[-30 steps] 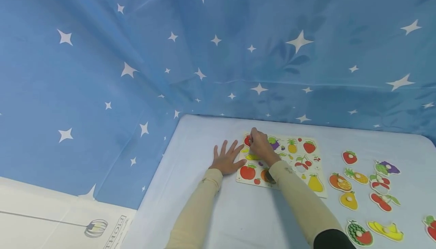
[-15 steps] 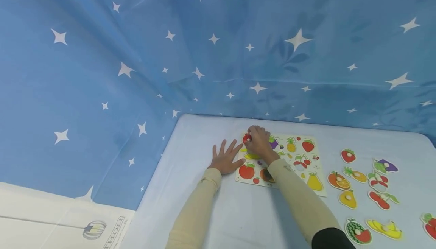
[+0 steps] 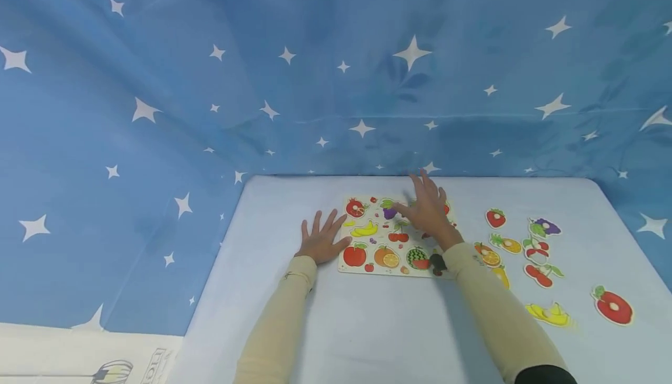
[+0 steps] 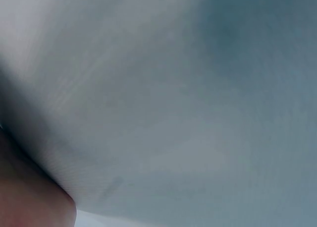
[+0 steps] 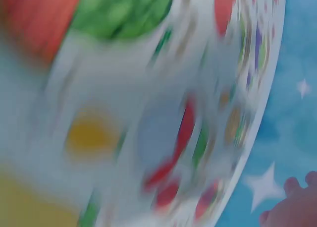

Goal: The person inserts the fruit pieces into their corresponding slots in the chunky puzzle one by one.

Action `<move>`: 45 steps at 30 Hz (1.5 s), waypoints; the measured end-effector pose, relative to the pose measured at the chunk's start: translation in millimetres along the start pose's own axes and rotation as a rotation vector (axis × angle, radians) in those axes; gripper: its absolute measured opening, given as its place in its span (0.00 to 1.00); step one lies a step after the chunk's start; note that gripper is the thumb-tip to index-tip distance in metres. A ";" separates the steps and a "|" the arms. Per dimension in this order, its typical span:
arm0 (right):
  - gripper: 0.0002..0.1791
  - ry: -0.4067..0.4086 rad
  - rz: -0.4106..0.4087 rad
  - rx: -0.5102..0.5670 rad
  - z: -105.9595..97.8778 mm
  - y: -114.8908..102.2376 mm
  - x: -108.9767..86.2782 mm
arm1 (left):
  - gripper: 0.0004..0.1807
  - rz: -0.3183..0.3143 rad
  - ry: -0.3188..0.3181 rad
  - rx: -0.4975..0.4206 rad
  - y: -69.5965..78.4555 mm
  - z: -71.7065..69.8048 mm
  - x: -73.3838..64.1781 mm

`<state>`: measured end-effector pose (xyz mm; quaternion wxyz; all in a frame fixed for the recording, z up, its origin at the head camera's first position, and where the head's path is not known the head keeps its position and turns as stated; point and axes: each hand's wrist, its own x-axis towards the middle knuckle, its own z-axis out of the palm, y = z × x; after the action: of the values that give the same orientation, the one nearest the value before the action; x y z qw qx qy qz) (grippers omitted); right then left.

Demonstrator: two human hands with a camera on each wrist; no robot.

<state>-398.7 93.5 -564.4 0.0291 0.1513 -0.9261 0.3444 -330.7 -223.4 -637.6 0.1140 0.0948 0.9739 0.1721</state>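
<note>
My left hand lies flat with fingers spread at the left edge of a fruit puzzle board, its thumb near the apple picture. My right hand has its fingers spread over the board's upper right part and holds nothing. The pomegranate shows at the board's top left, with bananas, an orange and a watermelon below. In the right wrist view the board's pictures are blurred, with fingertips of the right hand at lower right. The left wrist view shows mostly a blurred pale surface.
To the right of the board lie loose fruit pieces, among them a strawberry, grapes, a pineapple, bananas and a large red fruit. A blue star-patterned curtain borders the table's far edge.
My right hand has left the pomegranate at the board's top left, spread its fingers and moved right. The left hand stays at the board's edge. The head view has turned right.
</note>
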 end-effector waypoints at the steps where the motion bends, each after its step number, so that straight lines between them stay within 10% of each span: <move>1: 0.54 0.008 0.001 0.005 -7.2 5.7 -2.7 | 0.45 -0.006 0.001 0.007 -0.7 -1.1 -0.4; 26: 0.42 0.091 0.244 -0.116 -136.5 127.5 -96.5 | 0.43 -0.003 -0.024 -0.038 12.4 -10.4 -10.5; 45: 0.35 0.057 0.358 -0.015 -164.2 176.1 -132.8 | 0.44 -0.007 -0.024 -0.028 8.9 -7.7 -9.7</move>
<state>-333.3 360.6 -571.2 -0.0055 -0.0259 -0.9396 0.3411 -322.1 -219.9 -625.5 0.1278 0.0917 0.9702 0.1844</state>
